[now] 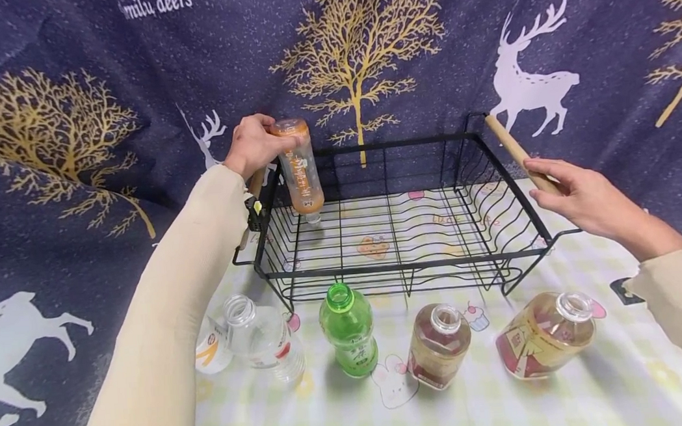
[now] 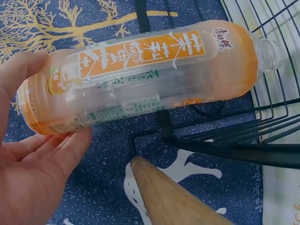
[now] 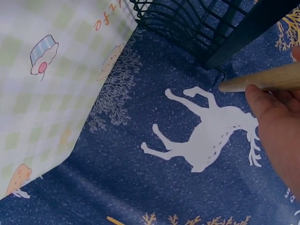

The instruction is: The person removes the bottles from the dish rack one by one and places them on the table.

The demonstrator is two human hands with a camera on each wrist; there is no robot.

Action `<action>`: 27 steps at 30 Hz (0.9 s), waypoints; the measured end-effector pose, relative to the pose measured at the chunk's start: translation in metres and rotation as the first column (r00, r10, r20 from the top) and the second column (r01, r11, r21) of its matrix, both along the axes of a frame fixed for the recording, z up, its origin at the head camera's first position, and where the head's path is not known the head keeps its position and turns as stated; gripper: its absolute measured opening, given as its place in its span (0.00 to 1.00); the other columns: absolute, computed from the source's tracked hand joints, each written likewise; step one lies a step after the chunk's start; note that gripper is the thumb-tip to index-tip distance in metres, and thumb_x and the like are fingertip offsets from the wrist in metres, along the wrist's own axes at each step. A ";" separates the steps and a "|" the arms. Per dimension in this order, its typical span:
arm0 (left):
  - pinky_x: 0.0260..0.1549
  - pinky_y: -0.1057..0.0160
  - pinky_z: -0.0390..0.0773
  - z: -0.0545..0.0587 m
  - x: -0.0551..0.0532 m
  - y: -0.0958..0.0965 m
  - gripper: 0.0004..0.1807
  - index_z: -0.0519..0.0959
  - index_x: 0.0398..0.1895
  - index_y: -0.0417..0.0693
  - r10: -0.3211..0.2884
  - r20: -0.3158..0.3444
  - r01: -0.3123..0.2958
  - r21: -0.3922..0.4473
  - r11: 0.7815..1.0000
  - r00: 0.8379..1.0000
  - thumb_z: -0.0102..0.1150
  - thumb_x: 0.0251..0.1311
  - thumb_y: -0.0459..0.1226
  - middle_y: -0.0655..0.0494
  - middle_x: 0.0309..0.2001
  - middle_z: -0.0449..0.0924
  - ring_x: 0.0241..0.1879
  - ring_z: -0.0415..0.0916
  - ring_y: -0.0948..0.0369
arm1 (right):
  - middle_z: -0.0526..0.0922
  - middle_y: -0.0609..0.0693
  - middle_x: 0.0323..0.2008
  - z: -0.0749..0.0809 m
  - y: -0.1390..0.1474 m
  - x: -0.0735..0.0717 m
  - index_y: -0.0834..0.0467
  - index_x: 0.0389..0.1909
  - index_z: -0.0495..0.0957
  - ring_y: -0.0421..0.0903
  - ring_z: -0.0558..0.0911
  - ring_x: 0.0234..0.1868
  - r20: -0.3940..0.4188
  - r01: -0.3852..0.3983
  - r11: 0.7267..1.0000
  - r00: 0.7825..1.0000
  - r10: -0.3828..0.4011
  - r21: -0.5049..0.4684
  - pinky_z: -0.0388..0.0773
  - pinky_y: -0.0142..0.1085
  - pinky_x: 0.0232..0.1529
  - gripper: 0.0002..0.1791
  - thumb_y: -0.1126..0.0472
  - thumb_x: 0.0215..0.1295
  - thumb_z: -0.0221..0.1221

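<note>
My left hand [image 1: 257, 145] grips a clear plastic bottle with an orange label [image 1: 301, 170] by its base. The bottle is upside down, its uncapped neck pointing into the back left corner of a black wire dish rack [image 1: 403, 264]. In the left wrist view, thumb and fingers lie on either side of the bottle's [image 2: 140, 77] base end. At the rack's right end, my right hand [image 1: 589, 198] holds the wooden handle [image 1: 512, 144]. The right wrist view shows only part of that hand [image 3: 279, 126] on the handle [image 3: 267, 78].
In front of the rack stand a clear bottle [image 1: 263, 341], a green bottle [image 1: 351, 333] and two reddish-brown tinted bottles [image 1: 437, 350], [image 1: 545, 337]. A white container [image 1: 211, 348] is partly behind my left sleeve. Behind the rack hangs a dark blue cloth [image 1: 237, 50].
</note>
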State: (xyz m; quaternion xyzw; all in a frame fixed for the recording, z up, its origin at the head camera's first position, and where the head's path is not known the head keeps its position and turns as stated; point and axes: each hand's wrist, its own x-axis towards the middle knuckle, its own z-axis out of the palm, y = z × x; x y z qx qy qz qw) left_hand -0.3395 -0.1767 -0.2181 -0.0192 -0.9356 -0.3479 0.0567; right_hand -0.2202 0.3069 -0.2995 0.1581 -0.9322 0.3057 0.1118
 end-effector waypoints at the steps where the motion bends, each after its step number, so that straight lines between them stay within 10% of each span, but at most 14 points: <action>1: 0.58 0.55 0.75 0.001 0.001 -0.001 0.45 0.64 0.71 0.37 0.002 -0.003 -0.002 0.003 1.000 1.000 0.69 0.56 0.51 0.41 0.63 0.72 0.58 0.72 0.50 | 0.69 0.70 0.65 0.000 -0.001 -0.001 0.69 0.68 0.67 0.15 0.64 0.39 -0.009 -0.002 1.000 1.000 0.002 0.007 0.62 0.13 0.33 0.28 0.68 0.69 0.59; 8: 0.54 0.55 0.77 0.009 0.012 -0.005 0.43 0.65 0.69 0.38 -0.016 0.007 0.016 0.023 1.000 1.000 0.70 0.56 0.52 0.43 0.61 0.72 0.55 0.72 0.52 | 0.70 0.70 0.64 0.001 -0.003 -0.002 0.70 0.66 0.69 0.13 0.61 0.40 -0.064 -0.011 0.998 0.998 0.015 0.063 0.60 0.11 0.35 0.28 0.69 0.67 0.61; 15: 0.55 0.57 0.76 0.023 0.024 -0.005 0.43 0.65 0.69 0.38 -0.039 0.012 0.038 0.030 0.999 0.999 0.69 0.57 0.52 0.44 0.62 0.71 0.56 0.72 0.53 | 0.72 0.72 0.60 0.004 -0.001 -0.002 0.70 0.67 0.68 0.67 0.78 0.48 -0.058 -0.004 0.991 0.998 0.012 0.133 0.59 0.12 0.34 0.28 0.66 0.68 0.61; 20: 0.55 0.57 0.77 0.032 0.033 -0.001 0.43 0.65 0.69 0.40 -0.050 0.016 0.049 0.014 0.999 0.999 0.69 0.57 0.54 0.46 0.63 0.71 0.56 0.72 0.54 | 0.75 0.72 0.57 0.007 0.000 -0.001 0.69 0.67 0.69 0.67 0.80 0.47 -0.065 0.015 0.985 0.998 -0.004 0.171 0.60 0.17 0.31 0.29 0.65 0.67 0.62; 27: 0.55 0.57 0.77 0.037 0.043 0.001 0.43 0.66 0.70 0.40 -0.073 0.013 0.073 -0.006 0.997 0.997 0.69 0.57 0.54 0.47 0.61 0.73 0.55 0.73 0.55 | 0.73 0.74 0.59 0.010 -0.004 -0.002 0.71 0.66 0.69 0.70 0.79 0.50 -0.059 0.011 0.976 0.998 0.002 0.218 0.75 0.59 0.42 0.28 0.64 0.68 0.61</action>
